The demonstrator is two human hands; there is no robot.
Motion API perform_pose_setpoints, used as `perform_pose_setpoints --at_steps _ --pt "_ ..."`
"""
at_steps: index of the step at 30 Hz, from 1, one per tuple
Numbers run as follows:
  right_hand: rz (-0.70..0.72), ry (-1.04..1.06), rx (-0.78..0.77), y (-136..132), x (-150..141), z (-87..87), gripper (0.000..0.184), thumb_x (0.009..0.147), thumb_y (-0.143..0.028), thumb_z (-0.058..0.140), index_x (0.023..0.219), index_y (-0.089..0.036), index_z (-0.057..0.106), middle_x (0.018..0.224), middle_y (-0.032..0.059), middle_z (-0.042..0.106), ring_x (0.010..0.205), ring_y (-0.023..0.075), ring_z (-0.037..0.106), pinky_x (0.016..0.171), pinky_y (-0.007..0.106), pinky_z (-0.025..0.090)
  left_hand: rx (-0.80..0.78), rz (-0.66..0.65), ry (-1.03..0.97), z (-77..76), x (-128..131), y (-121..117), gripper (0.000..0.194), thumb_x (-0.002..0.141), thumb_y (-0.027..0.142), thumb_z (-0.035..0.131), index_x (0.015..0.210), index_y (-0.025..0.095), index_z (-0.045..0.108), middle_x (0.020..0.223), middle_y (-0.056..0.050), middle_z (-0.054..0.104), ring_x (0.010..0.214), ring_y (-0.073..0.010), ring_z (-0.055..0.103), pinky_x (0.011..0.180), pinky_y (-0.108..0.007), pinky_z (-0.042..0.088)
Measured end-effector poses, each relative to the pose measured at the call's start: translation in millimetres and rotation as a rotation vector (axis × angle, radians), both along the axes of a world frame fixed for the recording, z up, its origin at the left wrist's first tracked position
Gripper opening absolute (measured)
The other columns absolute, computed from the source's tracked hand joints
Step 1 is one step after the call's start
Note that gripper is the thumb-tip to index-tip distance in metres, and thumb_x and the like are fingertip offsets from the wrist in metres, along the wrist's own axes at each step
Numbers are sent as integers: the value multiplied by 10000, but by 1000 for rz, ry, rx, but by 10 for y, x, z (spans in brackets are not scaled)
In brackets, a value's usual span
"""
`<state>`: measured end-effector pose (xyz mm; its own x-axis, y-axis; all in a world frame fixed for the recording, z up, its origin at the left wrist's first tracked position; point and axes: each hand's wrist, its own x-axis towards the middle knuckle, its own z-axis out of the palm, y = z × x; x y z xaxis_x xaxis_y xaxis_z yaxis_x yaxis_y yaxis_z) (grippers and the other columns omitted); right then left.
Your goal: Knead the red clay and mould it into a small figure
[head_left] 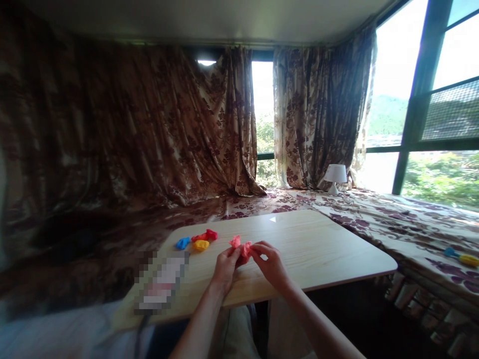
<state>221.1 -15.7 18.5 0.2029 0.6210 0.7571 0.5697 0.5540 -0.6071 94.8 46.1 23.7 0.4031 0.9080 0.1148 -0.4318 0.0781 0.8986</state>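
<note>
A crumpled coral-red piece, like thin paper or cloth, is held between my two hands over the near side of the wooden table. My left hand pinches its left part, where one tip sticks up above the fingers. On the other side my right hand grips its edge between thumb and fingertips. What the piece is exactly, I cannot make out. To the left lie similar crumpled pieces: a blue one, a yellow one and red ones grouped close together.
A blurred-out flat object with a dark cable rests at the table's left edge. Blue and yellow items lie on the flowered cover at right. A white lamp stands by the curtains.
</note>
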Motion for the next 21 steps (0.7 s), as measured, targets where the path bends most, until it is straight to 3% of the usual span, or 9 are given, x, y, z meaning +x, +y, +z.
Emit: perform_pose_setpoints --at_steps 3,9,21 --pt "-39 55 -19 -2 7 4 180 847 -284 551 922 -174 672 836 48 663 703 145 611 674 252 494 -3 6 -2 -20 -4 23 413 514 412 808 775 104 721 680 -58 698 635 -127 616 653 -239 502" --pt "-13 9 -131 -4 4 8 246 875 -347 503 830 -172 671 732 36 683 643 146 599 624 248 480 38 -23 8 -23 -14 6 390 546 396 796 797 106 723 742 -73 711 687 -151 637 715 -270 507" --pt "-64 23 -100 17 18 -25 281 871 -356 495 775 -171 683 703 30 673 631 148 584 615 244 456 76 -40 24 -9 -16 -13 382 572 393 781 829 114 730 768 -80 715 716 -162 642 729 -281 501"
